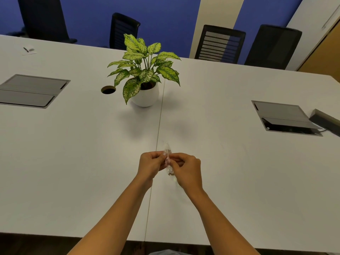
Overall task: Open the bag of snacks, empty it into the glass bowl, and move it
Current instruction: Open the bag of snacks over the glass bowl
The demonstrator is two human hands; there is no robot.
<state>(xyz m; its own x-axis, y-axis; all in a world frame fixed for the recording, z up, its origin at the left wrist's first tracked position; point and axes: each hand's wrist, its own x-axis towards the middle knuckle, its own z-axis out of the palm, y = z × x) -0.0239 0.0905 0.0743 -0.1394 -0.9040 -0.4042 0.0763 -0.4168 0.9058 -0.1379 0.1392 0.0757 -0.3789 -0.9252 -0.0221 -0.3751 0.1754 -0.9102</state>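
Observation:
A small clear plastic snack bag (167,159) with a little brown content at its lower end hangs upright between my two hands, above the white table (220,162). My left hand (151,165) pinches the bag from the left side. My right hand (187,169) pinches it from the right, fingertips meeting the left hand's at the bag. Its top edge pokes up above my fingers. No glass bowl appears anywhere in this view.
A potted plant in a white pot (145,92) stands straight ahead past my hands. Grey cable hatches sit at the left (31,91) and right (285,117), with a round hole (108,89) near the plant. Black chairs (219,44) line the far edge.

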